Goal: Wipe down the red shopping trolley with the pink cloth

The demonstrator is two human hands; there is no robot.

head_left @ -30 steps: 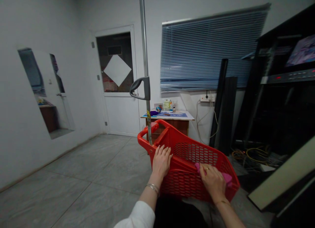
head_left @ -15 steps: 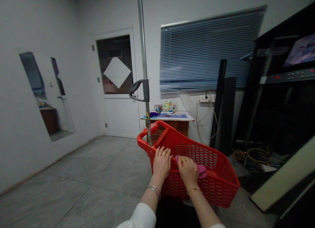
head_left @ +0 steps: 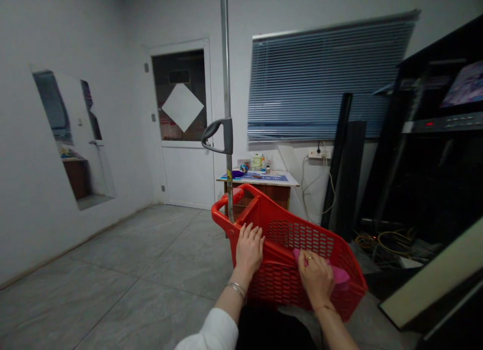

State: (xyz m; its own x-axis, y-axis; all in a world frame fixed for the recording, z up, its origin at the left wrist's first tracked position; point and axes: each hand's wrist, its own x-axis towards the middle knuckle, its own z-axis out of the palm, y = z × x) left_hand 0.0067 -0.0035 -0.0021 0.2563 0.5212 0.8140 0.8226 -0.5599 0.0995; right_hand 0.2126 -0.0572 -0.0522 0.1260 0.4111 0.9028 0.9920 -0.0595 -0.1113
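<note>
A red plastic shopping basket (head_left: 302,234) with perforated walls sits tilted in front of me, a metal pole with a grey handle (head_left: 222,136) rising from its far corner. My left hand (head_left: 249,248) rests flat on the basket's near left rim, fingers stretched out. My right hand (head_left: 316,277) presses a pink cloth (head_left: 338,275) against the near rim, further to the right, fingers closed over it.
A small wooden table (head_left: 260,181) with bottles and papers stands behind the basket under a blue blind. A white door (head_left: 184,128) is at the back left. Dark cabinets and a screen (head_left: 437,138) fill the right side, with cables (head_left: 381,239) on the floor.
My right hand slid the pink cloth left along the rim toward my left hand, then back right to about the middle. My left hand stayed put.
</note>
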